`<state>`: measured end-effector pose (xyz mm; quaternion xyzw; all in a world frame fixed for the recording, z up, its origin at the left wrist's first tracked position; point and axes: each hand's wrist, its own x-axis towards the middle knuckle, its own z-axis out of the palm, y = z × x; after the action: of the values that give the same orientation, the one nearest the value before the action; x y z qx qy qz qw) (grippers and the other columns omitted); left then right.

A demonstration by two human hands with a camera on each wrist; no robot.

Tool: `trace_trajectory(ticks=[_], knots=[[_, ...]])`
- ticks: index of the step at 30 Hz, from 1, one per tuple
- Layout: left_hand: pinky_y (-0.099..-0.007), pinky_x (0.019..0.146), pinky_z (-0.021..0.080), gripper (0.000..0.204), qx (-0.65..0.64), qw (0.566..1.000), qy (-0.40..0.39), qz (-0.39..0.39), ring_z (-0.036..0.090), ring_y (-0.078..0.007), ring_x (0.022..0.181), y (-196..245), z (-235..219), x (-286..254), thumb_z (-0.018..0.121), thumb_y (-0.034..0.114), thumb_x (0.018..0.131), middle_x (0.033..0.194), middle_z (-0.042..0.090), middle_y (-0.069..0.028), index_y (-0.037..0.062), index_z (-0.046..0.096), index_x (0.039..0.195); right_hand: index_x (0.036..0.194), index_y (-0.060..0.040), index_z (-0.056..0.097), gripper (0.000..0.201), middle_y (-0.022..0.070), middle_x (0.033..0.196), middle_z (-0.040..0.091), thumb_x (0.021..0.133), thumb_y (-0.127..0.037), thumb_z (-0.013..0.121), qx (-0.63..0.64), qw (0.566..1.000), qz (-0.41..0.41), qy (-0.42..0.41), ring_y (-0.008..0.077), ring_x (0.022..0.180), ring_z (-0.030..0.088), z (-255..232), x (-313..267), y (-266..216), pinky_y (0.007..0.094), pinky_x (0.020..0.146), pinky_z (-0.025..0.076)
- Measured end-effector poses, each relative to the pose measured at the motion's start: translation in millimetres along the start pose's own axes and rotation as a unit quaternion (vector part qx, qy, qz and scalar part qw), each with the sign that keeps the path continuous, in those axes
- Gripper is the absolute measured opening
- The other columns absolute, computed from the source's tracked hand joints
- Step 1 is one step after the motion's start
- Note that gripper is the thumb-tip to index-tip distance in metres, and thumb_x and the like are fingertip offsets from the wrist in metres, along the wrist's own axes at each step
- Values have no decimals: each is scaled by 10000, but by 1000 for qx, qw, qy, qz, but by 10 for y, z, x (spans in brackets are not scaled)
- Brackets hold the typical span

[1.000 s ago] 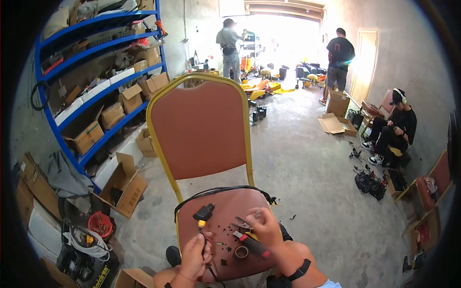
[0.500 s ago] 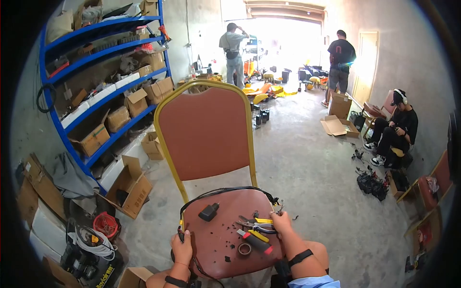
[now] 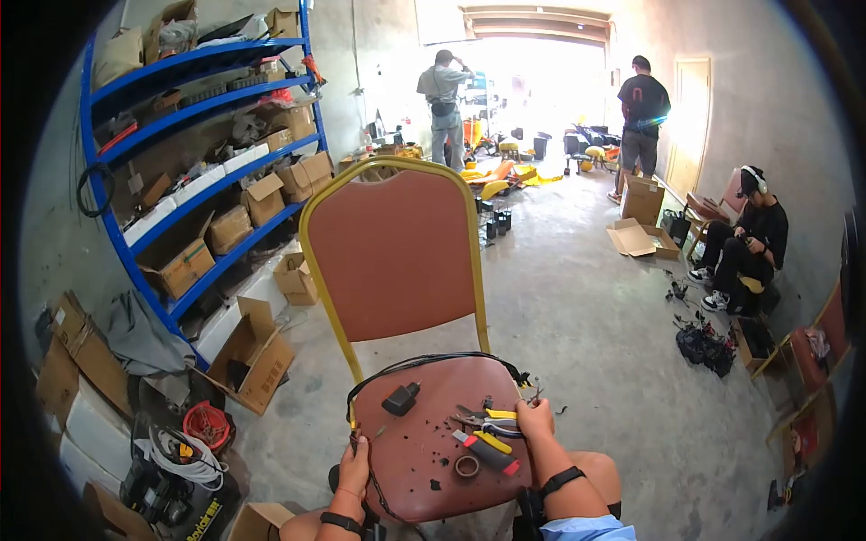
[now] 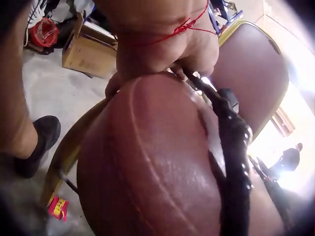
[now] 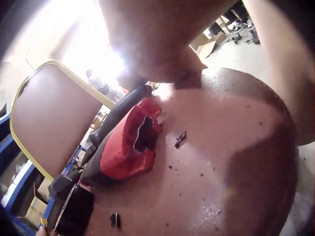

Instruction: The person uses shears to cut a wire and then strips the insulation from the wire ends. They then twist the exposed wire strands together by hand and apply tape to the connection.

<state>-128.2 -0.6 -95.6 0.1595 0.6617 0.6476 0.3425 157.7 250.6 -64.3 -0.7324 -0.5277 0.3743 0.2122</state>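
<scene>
My left hand [image 3: 355, 469] grips a black cable [image 4: 231, 142] with a yellow connector [image 3: 353, 425] at its end, by the left edge of the red chair seat [image 3: 406, 469]. A black plug-like block [image 3: 401, 398] lies on the seat, apart from the connector. At the seat's right edge my right hand [image 3: 536, 422] holds a small thin metal tool [image 3: 536, 390], mostly hidden by the fingers. Beside that hand lie pliers [image 3: 494, 424] with yellow and dark handles. Nearer are a red-and-black handled tool [image 3: 487, 452] and a roll of tape [image 3: 466, 466].
Black scraps are scattered over the seat, and a long black cable [image 3: 433, 358] loops along its back. The chair backrest [image 3: 394, 252] rises beyond. Blue shelves [image 3: 207, 149] and an open cardboard box [image 3: 248, 356] stand left. A seated person [image 3: 749, 234] is at right; two others stand farther off.
The black block has gone from the end of the cable in my left hand to the seat. My left hand moved to the left edge, my right hand out to the right edge.
</scene>
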Motion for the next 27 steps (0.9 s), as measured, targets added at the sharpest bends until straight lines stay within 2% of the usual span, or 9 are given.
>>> trace_trajectory(ticks=[3, 6, 9, 12, 15, 20, 24, 27], knots=[[-312, 1039, 388, 588, 27, 999, -38, -3, 490, -212, 1262, 110, -32, -50, 517, 379, 1005, 1415, 499, -145, 13, 411, 1452, 1244, 22, 552, 709, 270, 1231, 603, 753, -482, 638, 38, 999, 21, -12, 383, 1173, 580, 29, 103, 84, 419, 980, 447], [-309, 1047, 379, 599, 94, 994, -41, 46, 481, -214, 1274, 78, -59, -31, 501, 399, 1009, 1427, 488, -140, 18, 401, 1461, 1217, 75, 568, 748, 294, 1219, 601, 740, -495, 653, 100, 990, 34, -89, 381, 1145, 595, 96, 306, 233, 407, 948, 469], [-310, 1055, 373, 603, 57, 997, -24, 36, 475, -218, 1280, 178, 41, -140, 493, 407, 1010, 1438, 477, -135, 14, 404, 1457, 1189, 126, 576, 777, 297, 1168, 622, 737, -499, 664, 124, 986, 11, -107, 359, 1100, 617, 84, 341, 287, 392, 914, 486], [-319, 1061, 371, 595, -3, 999, -28, 27, 471, -224, 1284, 55, 22, -76, 499, 396, 1008, 1445, 467, -127, 18, 402, 1458, 1202, 131, 570, 778, 294, 1157, 626, 754, -500, 655, 153, 979, -7, -138, 351, 1093, 616, 8, 266, 267, 391, 919, 481], [-327, 1056, 380, 582, -61, 998, -28, 5, 475, -229, 1276, 38, 22, -92, 505, 383, 1008, 1432, 471, -129, 13, 412, 1447, 1178, 134, 584, 755, 294, 1172, 619, 772, -500, 640, 179, 976, -10, -124, 344, 1100, 611, -53, 100, 178, 395, 916, 479], [-341, 1028, 411, 554, -115, 993, -22, -8, 519, -240, 1221, 42, -1, -175, 497, 354, 1009, 1377, 511, -139, -3, 429, 1427, 1181, 129, 586, 741, 305, 1186, 610, 781, -493, 630, 169, 980, 6, -103, 360, 1114, 603, 237, 375, 457, 399, 935, 467], [-349, 1001, 435, 548, -119, 993, -17, -4, 553, -244, 1178, -31, -7, -219, 473, 352, 1009, 1349, 534, -141, -6, 435, 1423, 1225, 129, 551, 785, 316, 1216, 589, 761, -500, 630, 186, 974, 13, -132, 370, 1148, 582, 68, 232, 337, 403, 959, 453], [-345, 991, 443, 555, -144, 989, -18, -11, 556, -243, 1175, -137, -39, -253, 465, 366, 1007, 1343, 538, -145, -6, 443, 1418, 1256, 126, 523, 818, 320, 1238, 572, 735, -494, 635, 159, 981, 20, -113, 374, 1164, 571, -8, 159, 351, 408, 959, 455]])
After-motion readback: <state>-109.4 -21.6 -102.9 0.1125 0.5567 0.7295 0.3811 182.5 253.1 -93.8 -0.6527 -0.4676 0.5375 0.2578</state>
